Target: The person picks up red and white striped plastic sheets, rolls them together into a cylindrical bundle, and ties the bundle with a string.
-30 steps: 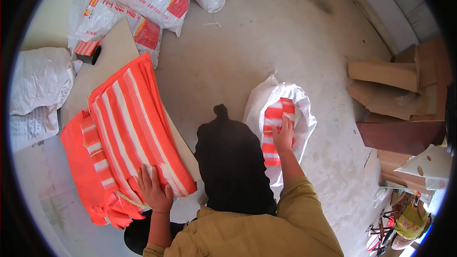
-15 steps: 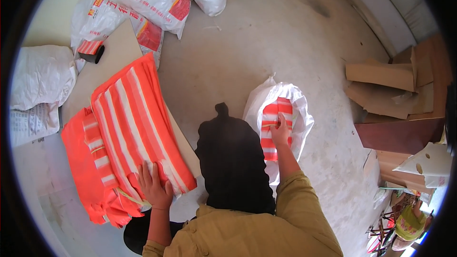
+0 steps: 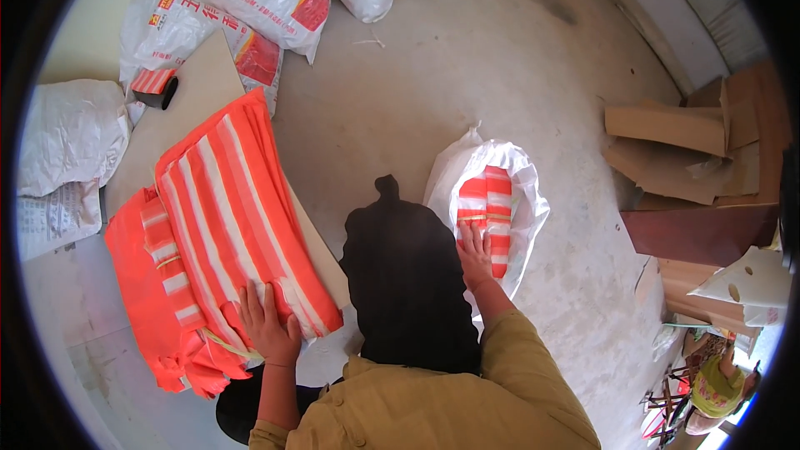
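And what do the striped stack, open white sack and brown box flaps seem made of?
Striped stack: probably fabric, matte, as its layers drape softly. Open white sack: likely thin plastic, perhaps woven, slightly glossy, given its crinkled, bright rim. Brown box flaps: apparently cardboard, matte, with stiff, flat panels.

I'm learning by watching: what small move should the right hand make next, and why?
Perhaps the right hand should press the striped bundles down: it rests on them, they sit inside the white sack, and the sack's mouth stands open around them.
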`<state>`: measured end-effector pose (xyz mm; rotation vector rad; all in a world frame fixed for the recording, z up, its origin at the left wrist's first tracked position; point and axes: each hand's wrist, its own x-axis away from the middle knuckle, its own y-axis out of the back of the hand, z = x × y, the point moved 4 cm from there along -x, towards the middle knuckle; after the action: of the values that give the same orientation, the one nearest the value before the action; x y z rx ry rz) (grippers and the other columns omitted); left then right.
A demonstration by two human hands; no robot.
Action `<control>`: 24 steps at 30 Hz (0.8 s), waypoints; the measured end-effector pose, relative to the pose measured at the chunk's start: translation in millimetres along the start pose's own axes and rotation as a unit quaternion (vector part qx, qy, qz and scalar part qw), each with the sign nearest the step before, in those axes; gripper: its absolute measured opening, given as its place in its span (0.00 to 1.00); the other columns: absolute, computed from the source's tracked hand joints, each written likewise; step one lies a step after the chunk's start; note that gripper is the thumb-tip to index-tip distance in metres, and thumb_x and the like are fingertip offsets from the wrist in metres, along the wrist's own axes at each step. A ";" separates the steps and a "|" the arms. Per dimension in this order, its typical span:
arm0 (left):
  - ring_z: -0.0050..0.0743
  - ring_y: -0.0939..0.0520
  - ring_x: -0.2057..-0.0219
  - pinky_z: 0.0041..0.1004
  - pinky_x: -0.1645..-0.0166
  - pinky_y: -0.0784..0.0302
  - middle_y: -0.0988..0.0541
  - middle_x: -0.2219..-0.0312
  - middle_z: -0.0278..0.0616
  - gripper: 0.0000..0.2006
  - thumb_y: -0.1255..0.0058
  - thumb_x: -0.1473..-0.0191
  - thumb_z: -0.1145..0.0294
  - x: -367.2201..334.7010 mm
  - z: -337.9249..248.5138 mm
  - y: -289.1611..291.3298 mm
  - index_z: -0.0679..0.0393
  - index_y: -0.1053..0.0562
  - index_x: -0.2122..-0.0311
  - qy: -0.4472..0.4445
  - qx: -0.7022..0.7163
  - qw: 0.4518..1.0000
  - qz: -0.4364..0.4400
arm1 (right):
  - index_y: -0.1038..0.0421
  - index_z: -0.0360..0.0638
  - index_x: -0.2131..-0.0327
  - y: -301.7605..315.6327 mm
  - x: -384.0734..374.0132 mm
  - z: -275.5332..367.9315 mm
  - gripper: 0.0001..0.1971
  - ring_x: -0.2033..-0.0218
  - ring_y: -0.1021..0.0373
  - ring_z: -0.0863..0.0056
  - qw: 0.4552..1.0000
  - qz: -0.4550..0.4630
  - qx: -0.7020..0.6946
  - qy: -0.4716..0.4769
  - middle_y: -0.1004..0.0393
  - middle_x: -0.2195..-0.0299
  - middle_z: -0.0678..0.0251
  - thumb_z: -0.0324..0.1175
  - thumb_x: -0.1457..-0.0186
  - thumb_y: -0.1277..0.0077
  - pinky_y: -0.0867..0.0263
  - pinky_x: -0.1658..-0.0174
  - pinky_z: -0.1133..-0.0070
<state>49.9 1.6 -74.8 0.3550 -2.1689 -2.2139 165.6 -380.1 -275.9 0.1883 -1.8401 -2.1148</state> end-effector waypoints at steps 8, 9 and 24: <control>0.59 0.43 0.34 0.54 0.33 0.51 0.40 0.37 0.54 0.31 0.54 0.49 0.52 0.2 -0.3 3.6 0.55 0.33 0.41 0.005 0.012 1.000 -0.007 | 0.29 0.40 0.51 -20.4 -6.9 1.9 0.17 0.31 0.57 0.52 1.000 0.011 0.004 -0.004 0.50 0.34 0.55 0.32 0.43 0.50 0.59 0.34 0.48; 0.59 0.43 0.35 0.54 0.33 0.51 0.39 0.37 0.54 0.31 0.53 0.50 0.51 3.5 3.1 3.8 0.55 0.33 0.41 0.014 0.012 1.000 -0.003 | 0.29 0.41 0.51 -25.6 -6.3 2.8 0.17 0.31 0.58 0.52 0.999 0.021 0.033 -0.001 0.52 0.33 0.56 0.32 0.44 0.49 0.60 0.34 0.48; 0.55 0.39 0.37 0.54 0.36 0.45 0.37 0.38 0.49 0.30 0.44 0.53 0.52 -0.3 -0.7 17.5 0.46 0.30 0.43 0.053 0.081 0.995 -0.030 | 0.37 0.42 0.43 18.5 -23.1 -64.1 0.24 0.40 0.40 0.53 0.951 -0.255 -0.157 -0.074 0.36 0.42 0.54 0.37 0.41 0.51 0.45 0.39 0.57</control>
<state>47.8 0.4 -57.5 0.5359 -2.3153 -2.0004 210.1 -434.6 -270.4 0.4827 -1.6208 -2.8108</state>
